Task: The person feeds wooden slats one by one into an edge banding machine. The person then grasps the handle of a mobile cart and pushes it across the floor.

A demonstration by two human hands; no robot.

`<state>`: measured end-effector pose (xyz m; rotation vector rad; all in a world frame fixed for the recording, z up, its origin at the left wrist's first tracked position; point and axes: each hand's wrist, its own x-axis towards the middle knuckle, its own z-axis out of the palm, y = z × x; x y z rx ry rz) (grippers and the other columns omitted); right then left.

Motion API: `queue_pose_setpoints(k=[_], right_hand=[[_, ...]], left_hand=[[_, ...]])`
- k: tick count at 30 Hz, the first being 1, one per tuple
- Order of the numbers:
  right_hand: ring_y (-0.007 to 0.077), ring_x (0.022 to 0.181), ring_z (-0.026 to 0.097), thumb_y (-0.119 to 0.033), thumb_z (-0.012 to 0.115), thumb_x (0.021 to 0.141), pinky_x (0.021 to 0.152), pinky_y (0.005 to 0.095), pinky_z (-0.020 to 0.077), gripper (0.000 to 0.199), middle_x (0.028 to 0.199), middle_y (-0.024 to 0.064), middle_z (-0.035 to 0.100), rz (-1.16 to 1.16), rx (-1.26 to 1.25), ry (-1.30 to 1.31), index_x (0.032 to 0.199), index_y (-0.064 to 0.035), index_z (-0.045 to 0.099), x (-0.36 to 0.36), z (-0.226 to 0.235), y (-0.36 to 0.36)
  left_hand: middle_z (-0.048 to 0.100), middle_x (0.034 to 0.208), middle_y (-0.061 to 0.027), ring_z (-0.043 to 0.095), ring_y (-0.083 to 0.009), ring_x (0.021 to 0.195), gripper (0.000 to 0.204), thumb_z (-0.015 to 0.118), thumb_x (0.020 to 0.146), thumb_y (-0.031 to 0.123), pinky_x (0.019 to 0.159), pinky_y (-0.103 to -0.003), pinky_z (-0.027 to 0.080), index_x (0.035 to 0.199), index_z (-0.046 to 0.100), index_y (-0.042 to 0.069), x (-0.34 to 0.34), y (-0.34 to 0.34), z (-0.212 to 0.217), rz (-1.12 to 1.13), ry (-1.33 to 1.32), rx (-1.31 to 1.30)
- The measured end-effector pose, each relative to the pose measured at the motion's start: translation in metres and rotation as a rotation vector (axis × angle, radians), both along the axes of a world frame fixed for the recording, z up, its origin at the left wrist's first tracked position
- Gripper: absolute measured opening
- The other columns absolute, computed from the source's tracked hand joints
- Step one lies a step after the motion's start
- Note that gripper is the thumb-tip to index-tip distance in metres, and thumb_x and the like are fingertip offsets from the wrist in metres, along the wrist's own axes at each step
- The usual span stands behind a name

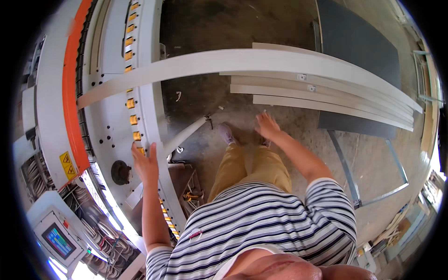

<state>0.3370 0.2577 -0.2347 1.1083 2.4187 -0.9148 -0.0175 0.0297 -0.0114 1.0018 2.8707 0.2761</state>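
A long white board strip (210, 60) reaches from the orange-edged machine (71, 93) across to the right, passing over the yellow rollers on the machine's rail (161, 116). My left hand (146, 164) is at this rail beside the rollers, fingers spread, nearer to me than the strip and apart from it. Several more pale strips (298, 86) lie side by side on the right, two with small white labels. Just below their left ends is my right hand (267, 125), with its fingers apart and nothing seen in it.
A large dark grey panel (359, 42) lies under the strips, above a metal frame stand (345, 163). A white support arm (186, 133) sticks out from the machine near my feet. At the lower left is a control screen (58, 239). Small scraps lie on the floor.
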Motion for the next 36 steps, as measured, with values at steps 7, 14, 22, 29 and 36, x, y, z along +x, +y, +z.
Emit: queue_pose_setpoints(k=[7,14,22,29,36], right_hand=[[0.0310,0.125,0.045,-0.014,0.071,0.078,0.104,0.0468,0.0373,0.066,0.139,0.0122,0.041,-0.079,0.434,0.045,0.135,-0.0063,0.039,-0.019,-0.128,0.102],[0.0289,0.121,0.051,-0.021,0.075,0.075,0.095,0.0468,0.0452,0.043,0.124,0.0120,0.056,0.193,0.269,-0.269,0.113,-0.0064,0.063,-0.052,-0.149,0.124],[0.0382,0.089,0.065,-0.046,0.066,0.081,0.075,0.0450,0.0514,0.039,0.094,0.0171,0.068,0.167,-0.083,-0.009,0.098,-0.0108,0.067,0.011,-0.074,0.066],[0.0366,0.082,0.065,-0.058,0.052,0.088,0.070,0.0460,0.0488,0.053,0.085,0.0160,0.069,0.130,-0.232,0.271,0.091,-0.0070,0.068,-0.048,0.197,0.034],[0.0420,0.078,0.062,-0.041,0.050,0.095,0.069,0.0477,0.0479,0.042,0.083,0.0243,0.065,0.199,-0.273,0.636,0.094,-0.0014,0.065,-0.125,0.296,-0.016]], left_hand=[[0.056,0.117,-0.0288,0.054,-0.0458,0.108,0.065,0.061,0.090,0.045,0.088,-0.049,0.043,0.131,0.040,-0.001,0.006,0.022,-0.005,0.122,-0.014,-0.045],[0.057,0.113,-0.0281,0.054,-0.0459,0.106,0.065,0.061,0.090,0.044,0.086,-0.049,0.043,0.132,0.040,0.000,0.000,0.019,0.002,0.160,0.011,-0.015],[0.058,0.114,-0.0268,0.056,-0.0463,0.102,0.061,0.059,0.090,0.045,0.083,-0.051,0.044,0.129,0.041,0.001,0.004,0.012,-0.001,0.153,-0.003,-0.039],[0.054,0.121,-0.0178,0.051,-0.0360,0.113,0.052,0.061,0.091,0.031,0.095,-0.044,0.041,0.128,0.042,0.000,0.023,-0.008,0.017,-0.058,0.088,0.359],[0.054,0.114,-0.0096,0.053,-0.0190,0.104,0.041,0.041,0.102,0.038,0.087,-0.039,0.046,0.122,0.049,0.004,0.156,0.026,0.041,0.186,-1.138,1.368]])
